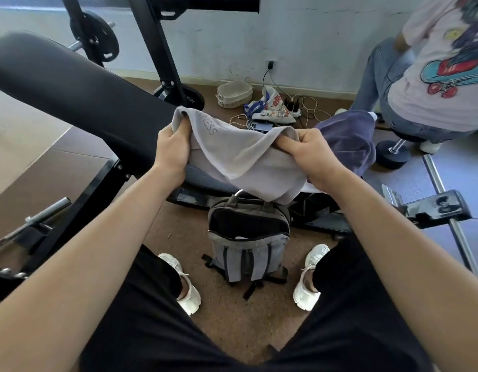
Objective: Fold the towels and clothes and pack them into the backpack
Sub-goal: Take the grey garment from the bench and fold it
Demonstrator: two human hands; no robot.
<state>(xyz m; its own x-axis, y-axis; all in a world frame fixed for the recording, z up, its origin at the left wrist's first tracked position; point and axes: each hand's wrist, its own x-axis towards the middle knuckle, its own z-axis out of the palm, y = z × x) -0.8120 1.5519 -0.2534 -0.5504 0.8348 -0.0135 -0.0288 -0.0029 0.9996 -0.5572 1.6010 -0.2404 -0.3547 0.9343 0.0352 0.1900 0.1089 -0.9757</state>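
Note:
A light grey towel [248, 159] with pale lettering hangs in the air between my hands, above the backpack. My left hand [173, 146] grips its left corner, and my right hand [313, 157] grips its right edge. The grey backpack [248, 253] stands upright on the floor between my feet, its top compartment unzipped and dark inside. A purple-blue garment [347, 138] lies draped to the right, behind my right hand.
A black padded bench [79, 103] slants across the left. Its metal frame [326, 210] runs behind the backpack. Another person [433, 76] sits at the upper right near a dumbbell [393, 154]. A woven basket [233, 93], a bag and cables lie by the wall.

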